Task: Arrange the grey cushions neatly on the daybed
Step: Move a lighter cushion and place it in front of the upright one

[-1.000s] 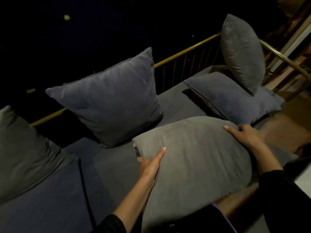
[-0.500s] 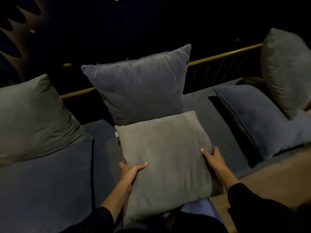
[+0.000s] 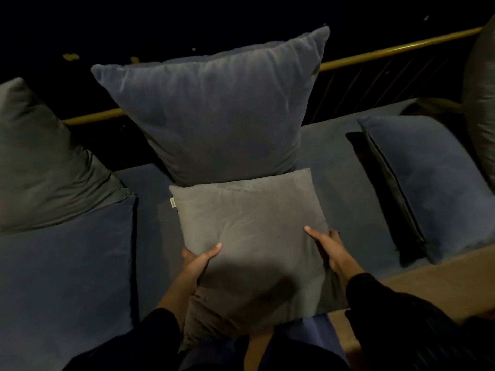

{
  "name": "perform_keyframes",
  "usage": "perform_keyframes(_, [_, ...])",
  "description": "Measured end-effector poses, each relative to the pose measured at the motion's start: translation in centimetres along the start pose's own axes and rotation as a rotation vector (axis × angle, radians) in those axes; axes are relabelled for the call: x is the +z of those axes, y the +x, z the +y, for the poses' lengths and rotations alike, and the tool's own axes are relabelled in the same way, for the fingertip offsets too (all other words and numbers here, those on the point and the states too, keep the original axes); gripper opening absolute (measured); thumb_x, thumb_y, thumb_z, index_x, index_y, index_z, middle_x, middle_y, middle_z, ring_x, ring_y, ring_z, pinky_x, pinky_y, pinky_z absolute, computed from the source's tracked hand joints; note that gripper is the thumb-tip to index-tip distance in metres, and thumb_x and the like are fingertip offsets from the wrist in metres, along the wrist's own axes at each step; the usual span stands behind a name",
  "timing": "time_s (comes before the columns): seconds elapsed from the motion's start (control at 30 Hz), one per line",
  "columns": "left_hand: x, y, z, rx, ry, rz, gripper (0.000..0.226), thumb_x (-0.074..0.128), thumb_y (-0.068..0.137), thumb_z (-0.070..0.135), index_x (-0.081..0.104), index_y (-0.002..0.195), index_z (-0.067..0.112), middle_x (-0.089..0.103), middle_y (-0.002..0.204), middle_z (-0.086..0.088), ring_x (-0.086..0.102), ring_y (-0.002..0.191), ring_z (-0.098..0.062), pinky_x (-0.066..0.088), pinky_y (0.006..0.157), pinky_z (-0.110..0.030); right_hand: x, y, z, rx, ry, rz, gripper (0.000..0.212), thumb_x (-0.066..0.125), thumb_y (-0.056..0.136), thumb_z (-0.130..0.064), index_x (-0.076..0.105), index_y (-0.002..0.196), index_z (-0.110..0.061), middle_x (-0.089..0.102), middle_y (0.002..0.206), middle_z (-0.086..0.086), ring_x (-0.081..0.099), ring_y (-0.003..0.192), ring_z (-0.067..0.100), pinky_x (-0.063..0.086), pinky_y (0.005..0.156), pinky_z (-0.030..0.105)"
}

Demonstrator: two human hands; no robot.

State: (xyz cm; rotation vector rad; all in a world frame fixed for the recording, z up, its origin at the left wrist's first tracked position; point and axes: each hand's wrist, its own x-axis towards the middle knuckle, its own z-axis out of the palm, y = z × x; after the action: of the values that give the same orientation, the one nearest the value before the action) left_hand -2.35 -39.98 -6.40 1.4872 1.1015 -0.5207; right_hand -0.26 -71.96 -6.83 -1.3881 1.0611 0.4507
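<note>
I hold a light grey cushion (image 3: 249, 223) by its two lower sides over the daybed mattress (image 3: 329, 167). My left hand (image 3: 199, 259) grips its left edge, thumb on top. My right hand (image 3: 325, 243) grips its right edge. The cushion's far edge touches the base of a large blue-grey cushion (image 3: 214, 111) that stands upright against the brass rail (image 3: 388, 50). A grey cushion (image 3: 40, 162) leans at the left. A blue-grey cushion (image 3: 423, 178) lies flat at the right, with another grey cushion (image 3: 482, 103) upright behind it.
A flat blue pad (image 3: 67, 277) covers the left part of the seat. The wooden front edge of the daybed (image 3: 428, 269) runs along the lower right. Beyond the rail everything is dark.
The light grey cushion has moved left and back, from the seat's right part to the front of the large upright cushion. My hands slid lower on its sides.
</note>
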Motion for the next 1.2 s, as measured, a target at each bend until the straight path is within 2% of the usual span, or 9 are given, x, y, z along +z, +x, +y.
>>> perform_keyframes(0.23, [-0.1,3.8,-4.8,-0.056,-0.006,0.095,0.111,0.086,0.042,0.062,0.045,0.14,0.032,0.053,0.14,-0.007,0.054,0.127,-0.033,0.046,0.105,-0.049,0.0,-0.1,0.8,-0.17,-0.203,0.023,0.088,0.081,0.061,-0.046,0.041,0.135,-0.019,0.054,0.134,0.009,0.055,0.119,0.031,0.046,0.102,0.052])
perform_keyframes(0.37, [3.9,-2.6,0.0,0.074,0.617,0.261,0.076,0.084,0.068,0.024,0.054,0.136,0.007,0.071,0.112,-0.022,0.072,0.099,-0.03,0.059,0.075,-0.035,-0.6,3.2,3.3,-0.137,-0.609,-0.009,0.109,0.056,0.063,-0.073,0.017,0.152,-0.022,0.038,0.151,0.015,0.038,0.137,0.037,0.032,0.112,0.054])
perform_keyframes(0.43, [7.7,-6.2,1.2,0.045,0.929,0.15,0.08,0.061,0.088,0.017,0.017,0.155,0.021,0.043,0.148,-0.025,0.049,0.132,-0.039,0.052,0.09,-0.049,0.4,1.3,1.9,-0.118,-0.768,0.025,0.094,0.052,0.083,-0.06,0.009,0.154,-0.015,0.025,0.157,0.018,0.025,0.144,0.037,0.025,0.117,0.051])
perform_keyframes(0.47, [10.3,-6.9,0.8,0.262,1.089,0.212,0.079,0.054,0.093,0.018,0.008,0.155,0.031,0.017,0.161,-0.022,0.023,0.146,-0.043,0.041,0.102,-0.056,0.6,0.0,1.2,-0.122,-0.837,0.036,0.086,0.05,0.09,-0.051,0.008,0.154,-0.013,0.019,0.159,0.018,0.02,0.146,0.037,0.022,0.118,0.048])
perform_keyframes(0.53, [12.3,-9.5,0.3,0.354,1.259,-0.032,0.079,0.058,0.091,0.024,0.012,0.153,0.039,-0.008,0.163,-0.018,-0.004,0.149,-0.046,0.027,0.11,-0.062,1.7,-2.3,-0.4,-0.172,-0.896,-0.045,0.074,0.051,0.094,-0.037,0.016,0.153,-0.009,0.021,0.159,0.016,0.021,0.146,0.034,0.022,0.119,0.041])
perform_keyframes(0.7, [15.2,-9.7,4.0,0.348,1.296,-0.109,0.049,0.056,0.09,0.024,0.049,0.137,0.015,0.022,0.155,-0.028,0.022,0.141,-0.049,0.03,0.111,-0.057,-3.1,-6.1,-4.8,-0.221,-0.683,-0.225,0.055,0.058,0.094,-0.016,0.039,0.144,-0.001,0.044,0.148,0.011,0.044,0.135,0.026,0.037,0.102,0.026])
perform_keyframes(0.8, [17.8,-9.3,7.9,0.417,1.259,-0.089,0.038,0.057,0.089,0.019,0.06,0.125,0.007,0.054,0.136,-0.022,0.051,0.125,-0.041,0.045,0.103,-0.052,-10.6,-5.6,-8.9,-0.386,-0.646,-0.053,0.048,0.062,0.091,-0.015,0.05,0.136,-0.002,0.054,0.139,0.015,0.052,0.128,0.024,0.038,0.103,0.027])
perform_keyframes(1.0, [33.7,-15.7,15.7,0.721,1.192,-0.275,0.037,0.055,0.089,0.018,0.059,0.12,-0.002,0.061,0.128,-0.022,0.058,0.117,-0.038,0.047,0.094,-0.039,-29.5,0.0,-19.1,-0.573,-0.481,0.385,0.03,0.061,0.091,-0.018,0.066,0.116,-0.001,0.069,0.11,0.016,0.059,0.094,0.017,0.046,0.068,0.02])
perform_keyframes(1.2, [53.6,-23.2,20.0,0.755,0.947,-0.416,0.066,0.058,0.094,0.027,0.029,0.146,-0.002,0.046,0.146,-0.023,0.047,0.133,-0.037,0.04,0.105,-0.037,-43.4,9.8,-27.5,-0.539,-0.334,0.522,0.045,0.057,0.093,-0.03,0.055,0.127,0.0,0.061,0.124,0.025,0.057,0.118,0.038,0.045,0.098,0.042])
